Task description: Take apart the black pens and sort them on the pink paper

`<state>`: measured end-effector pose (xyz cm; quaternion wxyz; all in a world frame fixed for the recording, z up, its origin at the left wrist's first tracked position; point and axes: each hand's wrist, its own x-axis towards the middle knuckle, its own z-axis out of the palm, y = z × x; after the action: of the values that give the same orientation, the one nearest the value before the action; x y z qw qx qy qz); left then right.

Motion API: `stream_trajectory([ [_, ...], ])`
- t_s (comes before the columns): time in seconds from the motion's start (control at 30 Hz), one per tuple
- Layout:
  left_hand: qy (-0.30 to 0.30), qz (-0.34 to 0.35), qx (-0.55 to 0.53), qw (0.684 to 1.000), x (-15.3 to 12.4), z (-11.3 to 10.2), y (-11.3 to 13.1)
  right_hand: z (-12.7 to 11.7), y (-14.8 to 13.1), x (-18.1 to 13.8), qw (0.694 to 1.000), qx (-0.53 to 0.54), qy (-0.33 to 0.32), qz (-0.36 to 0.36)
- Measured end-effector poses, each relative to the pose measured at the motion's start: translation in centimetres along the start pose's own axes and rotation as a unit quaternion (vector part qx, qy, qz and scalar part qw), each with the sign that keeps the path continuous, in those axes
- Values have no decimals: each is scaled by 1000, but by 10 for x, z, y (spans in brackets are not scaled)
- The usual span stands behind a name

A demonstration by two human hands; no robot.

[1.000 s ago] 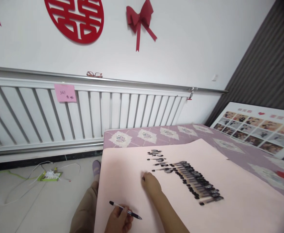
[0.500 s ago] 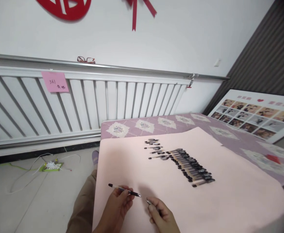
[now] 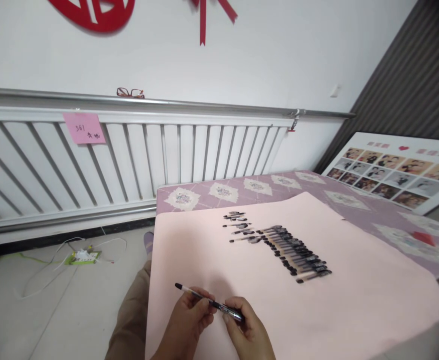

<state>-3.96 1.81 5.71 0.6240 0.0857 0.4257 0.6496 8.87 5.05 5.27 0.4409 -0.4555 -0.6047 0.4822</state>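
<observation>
My left hand is closed around the barrel of a pen, whose black end points up and left. At the pen's tip, my right hand pinches a dark, clear-sided pen cap. Cap and pen now lie in one line, the cap over the tip. Beyond the hands, a long row of capped pens lies side by side on pink paper. To the left of that row are several loose pens and caps.
The paper covers a table with a purple patterned cloth. A white radiator runs along the wall, with glasses on the pipe above. A photo board leans at right. A power strip with cables lies on the floor.
The pen tip and the cap were apart; my hands have come together and the cap is now on the tip. The row of pens has stayed as it was.
</observation>
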Motion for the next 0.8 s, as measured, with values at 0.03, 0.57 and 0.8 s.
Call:
stream_trajectory([
  [0.03, -4, -1, -2, 1000, 0, 1, -1, 0, 0, 0, 1000, -1, -2, 1],
  [0.57, -26, 10, 61, 998, 6, -4, -17, -12, -10, 2, 970, -184, -114, -112],
  [0.8, -73, 72, 203, 974, 15, -16, -32, -8, 17, -2, 890, -405, -79, -194],
])
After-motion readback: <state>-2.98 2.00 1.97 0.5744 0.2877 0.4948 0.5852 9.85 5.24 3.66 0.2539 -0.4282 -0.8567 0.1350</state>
